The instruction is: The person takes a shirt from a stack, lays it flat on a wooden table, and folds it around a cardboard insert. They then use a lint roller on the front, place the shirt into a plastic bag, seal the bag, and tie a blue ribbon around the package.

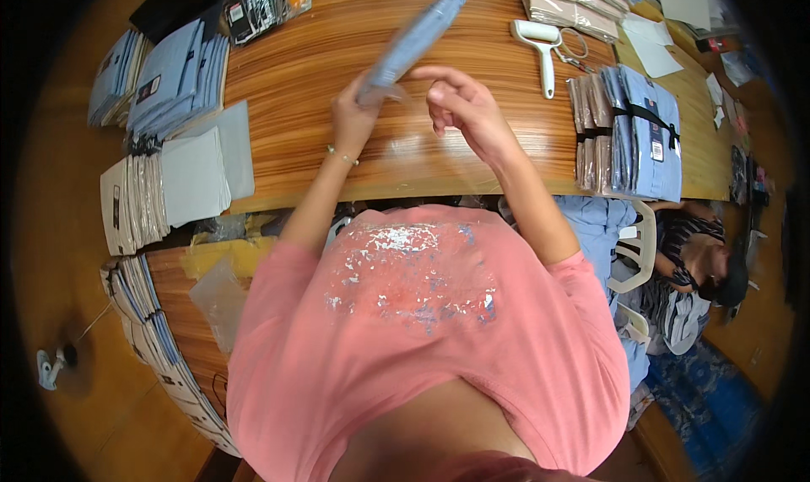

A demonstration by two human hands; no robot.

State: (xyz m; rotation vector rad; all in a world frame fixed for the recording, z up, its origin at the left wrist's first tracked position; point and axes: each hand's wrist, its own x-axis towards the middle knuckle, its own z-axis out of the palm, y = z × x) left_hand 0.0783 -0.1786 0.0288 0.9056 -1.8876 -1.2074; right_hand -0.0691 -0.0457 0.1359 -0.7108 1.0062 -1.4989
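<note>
A folded light-blue shirt point(419, 39), apparently in a clear plastic bag, is held up over the wooden table point(312, 69), tilted and seen nearly edge-on. My left hand point(354, 118) grips its near end, with the fingers closed round it. Just right of that end is my right hand point(467, 111), its index finger stretched out toward the shirt and the other fingers partly bent. Nothing shows in the right hand, and a small gap seems to part it from the package.
A white lint roller point(547, 56) lies at the far right. Bagged shirts, some strapped in black, form a bundle point(645, 132) at right. Blue shirt stacks point(169, 81), beige packages point(135, 199) and white sheets point(194, 174) line the left. Another person point(696, 246) is beyond the chair point(637, 246).
</note>
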